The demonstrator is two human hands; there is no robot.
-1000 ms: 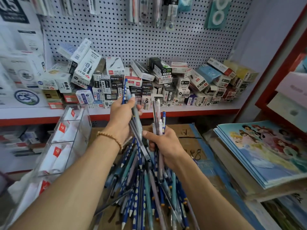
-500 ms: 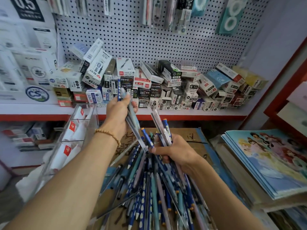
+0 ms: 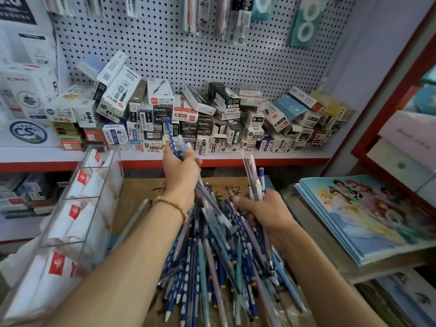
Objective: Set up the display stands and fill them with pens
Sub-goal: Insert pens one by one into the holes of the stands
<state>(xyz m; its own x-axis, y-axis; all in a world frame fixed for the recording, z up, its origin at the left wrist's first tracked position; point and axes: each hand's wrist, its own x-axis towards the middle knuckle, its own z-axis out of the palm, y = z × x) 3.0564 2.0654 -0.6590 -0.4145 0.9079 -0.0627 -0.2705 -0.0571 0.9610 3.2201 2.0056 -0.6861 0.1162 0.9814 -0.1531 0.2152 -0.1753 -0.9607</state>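
The pens (image 3: pixel 212 260) lie in a loose heap on the cardboard (image 3: pixel 141 192) below you, blue and teal barrels crossing every way. Your left hand (image 3: pixel 180 172) is curled round a small bundle lifted clear of the heap, probably sorted by kind. Your right hand (image 3: pixel 264 208) grips a few pale pens upright, just above the pile. The clear display stand (image 3: pixel 77 208) waits at your left, its compartments holding only white wrapping.

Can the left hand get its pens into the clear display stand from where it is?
Probably yes: the left hand grips its pens just right of the clear display stand, with nothing visible between them.
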